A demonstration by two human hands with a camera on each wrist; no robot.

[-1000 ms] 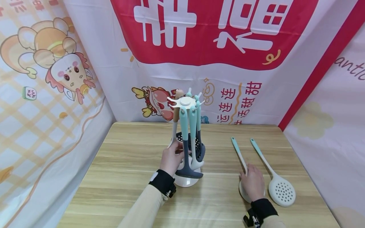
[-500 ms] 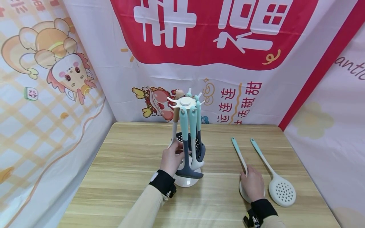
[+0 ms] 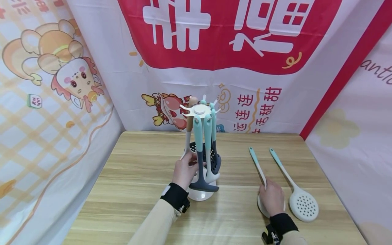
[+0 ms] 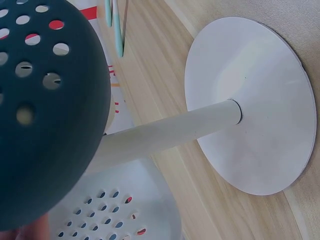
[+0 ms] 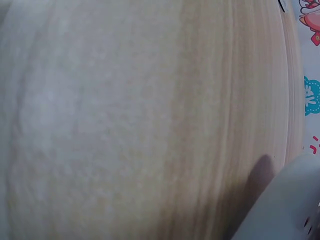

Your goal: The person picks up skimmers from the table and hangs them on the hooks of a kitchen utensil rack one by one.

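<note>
In the head view, a white utensil stand [image 3: 200, 109] bears several hanging kitchen tools, including a grey turner [image 3: 202, 185] with a mint handle. My left hand [image 3: 183, 172] reaches among them and grips the stand's pole; its fingertips are partly hidden. In the left wrist view, a dark skimmer [image 4: 65, 100] covers the upper pole [image 4: 170, 130]. At right, my right hand [image 3: 271, 195] holds a white slotted utensil [image 3: 260, 170] with a mint handle low at its head, which it mostly covers. Part of that white head [image 5: 290, 210] shows in the right wrist view.
A white skimmer [image 3: 303, 206] lies on the wooden table [image 3: 137, 204], right of my right hand. The stand's round white base [image 4: 255, 100] sits flat on the table. Printed cloth [image 3: 122, 85] hangs at the back and both sides.
</note>
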